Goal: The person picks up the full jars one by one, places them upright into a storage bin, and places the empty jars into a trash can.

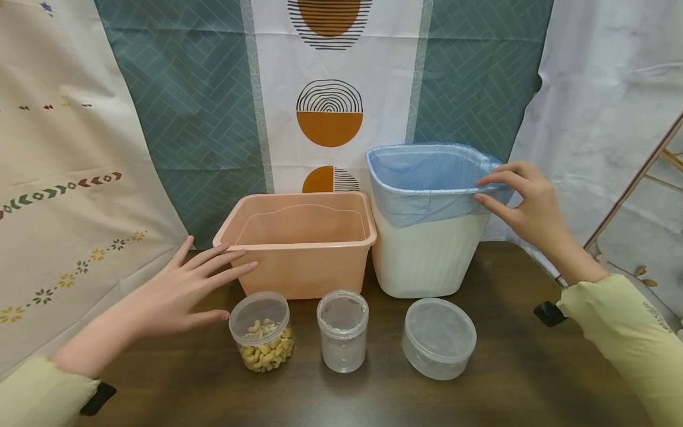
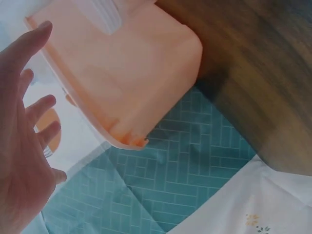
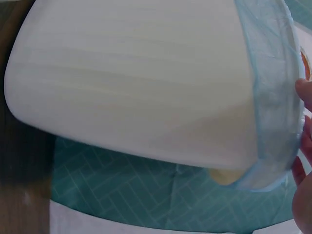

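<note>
Fingers spread, my left hand (image 1: 187, 290) hovers at the front left of a peach plastic tub (image 1: 304, 270), its thumb close to a clear jar of cashews (image 1: 265, 354). Nothing is in its grasp. At the right, a white bin (image 1: 427, 255) stands upright with a blue bag (image 1: 413, 207) lining it and folded down over the rim. My right hand (image 1: 525, 201) is at the bin's front right rim, thumb and forefinger parted on either side of the rim's edge in the head view. Only its fingertips and part of the palm show in the right wrist view.
A slim clear jar (image 1: 343, 344) and a low round clear container (image 1: 439, 347), both lidded, stand in front of the tub and bin on the dark wooden table (image 1: 373, 403). Patterned cloth (image 1: 203, 89) hangs behind. A thin-framed rack (image 1: 629, 201) appears at the far right.
</note>
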